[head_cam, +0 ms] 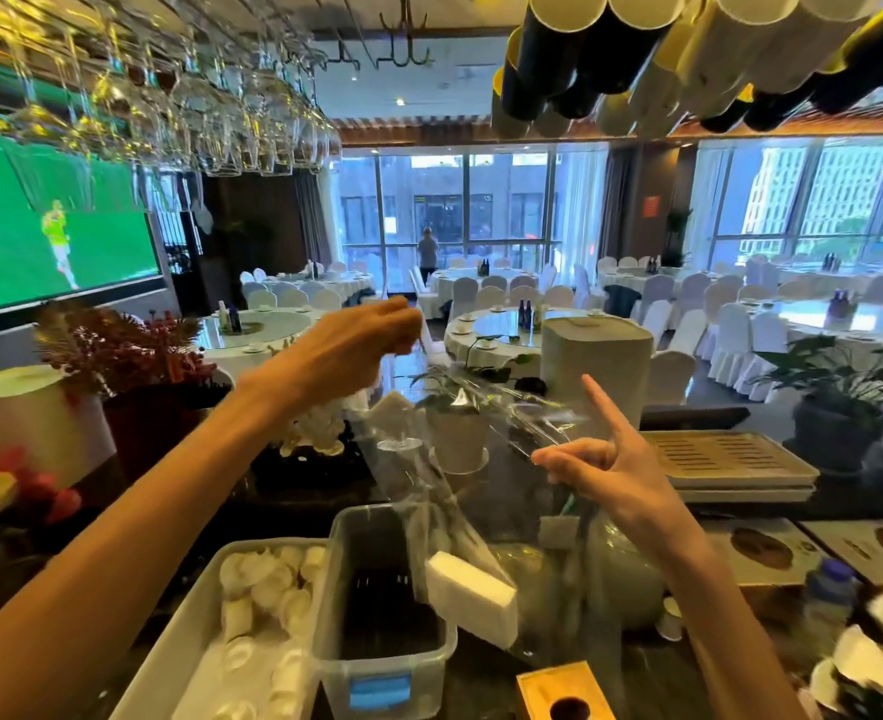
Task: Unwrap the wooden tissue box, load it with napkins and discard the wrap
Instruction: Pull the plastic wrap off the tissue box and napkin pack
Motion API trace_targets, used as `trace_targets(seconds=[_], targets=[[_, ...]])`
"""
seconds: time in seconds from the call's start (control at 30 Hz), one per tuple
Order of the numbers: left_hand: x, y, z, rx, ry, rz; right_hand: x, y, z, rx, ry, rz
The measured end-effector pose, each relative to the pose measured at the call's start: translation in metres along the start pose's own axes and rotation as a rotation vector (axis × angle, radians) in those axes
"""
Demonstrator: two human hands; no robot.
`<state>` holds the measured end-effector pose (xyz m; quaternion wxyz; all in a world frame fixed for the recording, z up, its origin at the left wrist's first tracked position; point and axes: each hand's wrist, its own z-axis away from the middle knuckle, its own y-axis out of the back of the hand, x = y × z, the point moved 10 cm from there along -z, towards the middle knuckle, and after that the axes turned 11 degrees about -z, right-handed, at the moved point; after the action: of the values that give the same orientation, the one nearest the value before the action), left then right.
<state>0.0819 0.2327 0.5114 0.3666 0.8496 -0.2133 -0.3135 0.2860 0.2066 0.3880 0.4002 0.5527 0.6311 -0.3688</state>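
A clear plastic wrap (pixel 460 459) hangs stretched in the air between both raised hands, above the counter. My left hand (pixel 356 345) pinches its upper end, fingers closed. My right hand (pixel 600 459) pinches the other end with thumb and middle fingers, index finger pointing up. The wooden tissue box (pixel 564 693), with a dark round hole in its top, stands unwrapped at the bottom edge of the view, below the wrap. A white block, maybe a napkin pack (pixel 473 597), leans against a plastic tub.
Two clear plastic tubs (pixel 382 667) sit in front of me, the left one (pixel 195 631) with white folded items. A potted plant (pixel 455 433), a tall white container (pixel 595 371), stacked trays (pixel 730 459), a water bottle (pixel 829 595) and wine glasses (pixel 195 111) hanging overhead surround the counter.
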Motion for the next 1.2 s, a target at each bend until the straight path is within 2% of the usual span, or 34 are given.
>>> trace_targets(seconds=[0.1, 0.13, 0.2, 0.23, 0.27, 0.3, 0.37, 0.47, 0.53, 0.67, 0.77, 0.93, 1.0, 1.13, 1.2], targets=[[-0.008, -0.001, 0.004, -0.043, 0.035, 0.009, 0.004, -0.008, 0.003, -0.027, -0.015, 0.026], [-0.013, -0.003, 0.005, -0.090, 0.066, 0.098, 0.004, -0.010, 0.004, -0.029, -0.019, 0.036], [-0.028, -0.008, 0.013, -0.228, 0.196, 0.424, 0.005, -0.016, 0.003, -0.035, -0.036, 0.013], [-0.036, -0.005, 0.016, -0.235, 0.265, 0.562, 0.005, -0.018, 0.002, -0.041, -0.050, -0.009], [-0.043, 0.004, 0.017, -0.172, 0.316, 0.610, 0.006, -0.022, 0.001, -0.048, -0.068, -0.030], [-0.046, 0.017, 0.016, -0.062, 0.333, 0.576, 0.007, -0.025, 0.001, -0.054, -0.084, -0.045], [-0.020, 0.035, 0.010, 0.056, 0.191, 0.375, 0.008, -0.033, -0.001, -0.066, -0.102, -0.052], [0.039, 0.012, 0.003, -0.030, -0.090, 0.020, 0.010, -0.044, -0.004, -0.088, -0.111, -0.027], [0.047, 0.002, 0.000, -0.013, -0.130, -0.088, 0.011, -0.049, -0.005, -0.091, -0.113, -0.043], [0.052, -0.005, -0.002, 0.004, -0.172, -0.004, 0.012, -0.049, -0.003, -0.095, -0.110, -0.057], [0.057, -0.010, -0.008, -0.054, -0.197, 0.093, 0.014, -0.046, 0.000, -0.107, -0.114, -0.041], [0.018, -0.009, -0.021, -0.204, 0.106, 0.618, 0.017, -0.046, 0.008, -0.111, -0.106, -0.024], [0.024, -0.012, -0.023, -0.257, 0.114, 0.773, 0.015, -0.044, 0.009, -0.101, -0.099, -0.039], [0.057, -0.014, -0.041, -0.220, -0.034, 0.515, 0.016, -0.051, 0.012, -0.131, -0.103, -0.027], [0.042, -0.012, -0.050, -0.157, 0.063, 0.598, 0.016, -0.053, 0.015, -0.142, -0.096, -0.018]])
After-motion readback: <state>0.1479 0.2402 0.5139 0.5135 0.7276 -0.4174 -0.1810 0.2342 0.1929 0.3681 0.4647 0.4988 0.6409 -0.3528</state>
